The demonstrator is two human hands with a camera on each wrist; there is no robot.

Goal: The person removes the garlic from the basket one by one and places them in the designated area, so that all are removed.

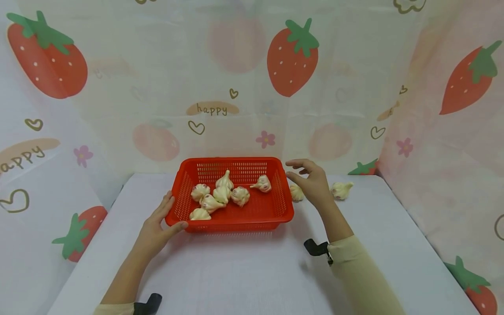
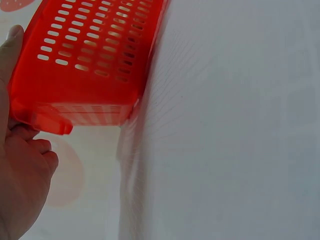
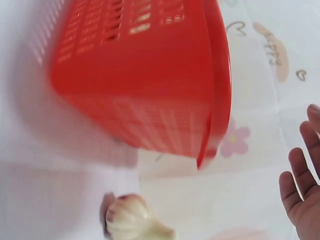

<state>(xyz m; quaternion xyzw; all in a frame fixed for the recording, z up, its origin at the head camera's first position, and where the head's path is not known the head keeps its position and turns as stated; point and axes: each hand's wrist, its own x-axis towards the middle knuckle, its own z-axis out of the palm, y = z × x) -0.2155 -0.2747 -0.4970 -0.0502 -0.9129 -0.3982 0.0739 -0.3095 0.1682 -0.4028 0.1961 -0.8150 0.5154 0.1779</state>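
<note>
A red plastic basket (image 1: 236, 225) with slotted walls stands on the white table, with several garlic bulbs (image 1: 240, 196) inside, mostly in its left half. At its front left corner my left hand (image 1: 155, 232) grips the rim. In the left wrist view the thumb lies over the rim and the fingers (image 2: 42, 150) curl under it. My right hand (image 1: 313, 183) hovers just beyond the basket's right rim, holding nothing, its fingers apart and loosely bent. Partly hidden behind it, a garlic bulb (image 1: 296, 193) lies outside the basket; the right wrist view shows a garlic bulb (image 3: 131, 218) below the basket wall.
Another garlic bulb (image 1: 341, 190) lies on the table further right, near the back edge. A cloth backdrop (image 1: 236, 87) with printed strawberries rises behind the white table (image 1: 244, 275) and along both sides. Black wrist mounts (image 1: 315, 247) stick out at both sleeves.
</note>
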